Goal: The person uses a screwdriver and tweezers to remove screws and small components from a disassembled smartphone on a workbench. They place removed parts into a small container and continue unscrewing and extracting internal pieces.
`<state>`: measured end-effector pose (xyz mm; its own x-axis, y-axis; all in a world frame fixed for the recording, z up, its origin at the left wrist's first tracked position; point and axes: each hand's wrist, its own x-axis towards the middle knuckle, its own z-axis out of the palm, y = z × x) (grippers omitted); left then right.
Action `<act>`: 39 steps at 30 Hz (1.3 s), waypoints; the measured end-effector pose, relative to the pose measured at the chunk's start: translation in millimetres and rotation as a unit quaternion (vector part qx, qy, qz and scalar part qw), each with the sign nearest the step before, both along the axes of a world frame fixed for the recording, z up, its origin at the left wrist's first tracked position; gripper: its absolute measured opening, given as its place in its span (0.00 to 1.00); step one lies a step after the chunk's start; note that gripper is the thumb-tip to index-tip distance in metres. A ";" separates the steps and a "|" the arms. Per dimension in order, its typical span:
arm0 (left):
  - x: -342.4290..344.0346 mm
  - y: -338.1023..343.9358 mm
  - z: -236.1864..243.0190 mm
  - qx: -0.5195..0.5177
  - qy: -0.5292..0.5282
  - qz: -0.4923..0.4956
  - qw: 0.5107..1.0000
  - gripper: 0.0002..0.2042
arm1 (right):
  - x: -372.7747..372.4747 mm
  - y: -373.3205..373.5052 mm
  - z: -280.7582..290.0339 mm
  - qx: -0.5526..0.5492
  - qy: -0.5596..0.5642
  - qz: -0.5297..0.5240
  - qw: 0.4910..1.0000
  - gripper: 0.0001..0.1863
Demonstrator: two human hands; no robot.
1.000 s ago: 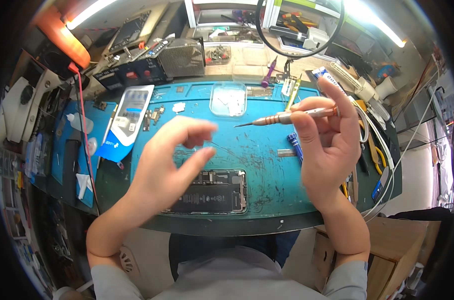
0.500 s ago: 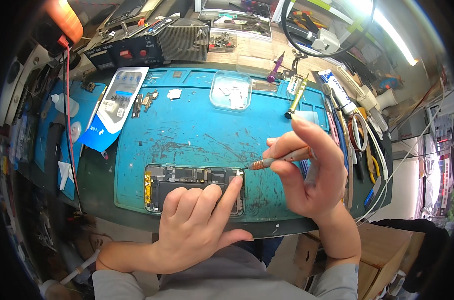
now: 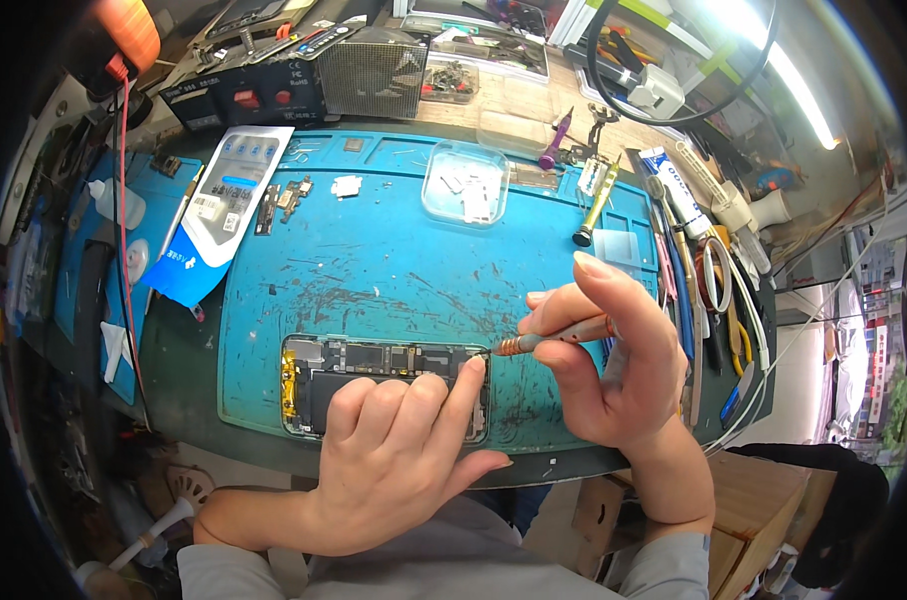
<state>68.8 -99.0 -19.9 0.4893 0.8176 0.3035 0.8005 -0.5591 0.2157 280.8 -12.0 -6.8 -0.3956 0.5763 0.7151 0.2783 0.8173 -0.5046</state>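
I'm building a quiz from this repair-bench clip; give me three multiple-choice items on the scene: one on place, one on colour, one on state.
1. Where does the opened phone lie?
A. on the near edge of the mat
B. at the mat's far edge
C. off the mat, on the wooden bench

2. What colour is the mat?
A. red
B. blue-green
C. white

3. What is the left hand doing?
A. lifted clear of the bench
B. gripping the screwdriver
C. lying on the phone, fingers spread over it

Answers:
1 A, the phone sits at the mat's near edge, just before the person.
2 B, the mat's bare surface is blue-green with dark scuffs.
3 C, the left hand's fingers rest on the phone, while the right hand holds the screwdriver, its tip at the phone's right end.
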 end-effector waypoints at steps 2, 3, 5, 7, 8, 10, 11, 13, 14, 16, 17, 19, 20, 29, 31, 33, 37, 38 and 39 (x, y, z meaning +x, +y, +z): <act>0.6 0.8 0.5 0.012 0.001 0.009 1.000 0.33 | 1.0 -0.3 1.2 -0.007 -0.024 0.003 1.000 0.26; 0.9 1.0 0.5 0.018 0.002 0.013 1.000 0.33 | 3.0 -0.5 4.3 -0.011 -0.047 0.005 0.999 0.28; 0.8 0.9 0.4 0.020 0.006 0.014 1.000 0.32 | 3.6 -0.3 5.9 -0.016 -0.070 0.008 0.997 0.29; 1.0 0.7 0.3 0.022 0.010 0.015 1.000 0.32 | 2.1 0.3 4.9 -0.013 -0.062 0.005 0.998 0.28; 1.3 0.7 0.2 0.024 0.012 0.016 1.000 0.32 | 1.2 0.6 4.2 -0.009 -0.054 0.003 0.998 0.27; 1.5 0.3 0.0 0.027 0.014 0.017 0.999 0.32 | -2.0 1.8 0.0 0.003 -0.030 -0.002 1.000 0.25; 1.4 -0.1 -0.2 0.028 0.014 0.019 0.999 0.32 | -2.9 2.4 -1.1 0.008 -0.022 -0.002 1.000 0.24; 1.3 -0.4 -0.6 0.029 0.015 0.020 0.999 0.32 | -3.6 3.1 -0.3 0.012 -0.024 0.001 1.000 0.24; 1.1 -0.4 -0.8 0.029 0.015 0.020 0.999 0.32 | -3.9 3.4 0.2 0.016 -0.025 0.003 1.000 0.23; 0.9 -0.3 -1.2 0.030 0.014 0.020 0.999 0.32 | -4.4 3.8 3.0 0.021 -0.029 0.014 0.999 0.22; 0.8 -0.3 -1.4 0.030 0.013 0.020 0.999 0.32 | -4.5 3.9 4.7 0.022 -0.032 0.021 0.999 0.22; 0.6 -0.5 -1.9 0.031 0.013 0.021 0.999 0.32 | -4.7 3.9 8.9 0.016 -0.039 0.039 0.998 0.21; 0.5 -0.6 -2.1 0.033 0.014 0.021 0.999 0.32 | -5.4 3.5 10.5 0.014 -0.040 0.046 0.998 0.21; 1.4 -1.3 -3.7 0.046 0.016 0.028 0.998 0.32 | 0.6 2.6 30.6 -0.005 -0.134 0.062 0.989 0.19; 1.5 -1.6 -4.3 0.048 0.015 0.027 0.998 0.31 | -6.2 4.3 28.6 0.005 -0.103 0.067 0.992 0.19; 1.8 -1.8 -4.0 0.049 0.020 0.026 0.998 0.31 | -8.2 2.9 27.8 -0.015 -0.083 0.065 0.994 0.21; 1.7 -1.0 -3.3 0.054 0.017 0.028 0.998 0.31 | -5.1 -0.4 35.8 -0.055 -0.107 0.059 0.991 0.24; 1.8 -1.5 -4.4 0.053 0.015 0.028 0.998 0.31 | -5.0 -1.1 36.7 -0.041 -0.117 0.057 0.991 0.24; 1.8 -1.9 -5.0 0.053 0.012 0.029 0.998 0.31 | -6.1 -1.0 35.3 -0.047 -0.107 0.059 0.991 0.24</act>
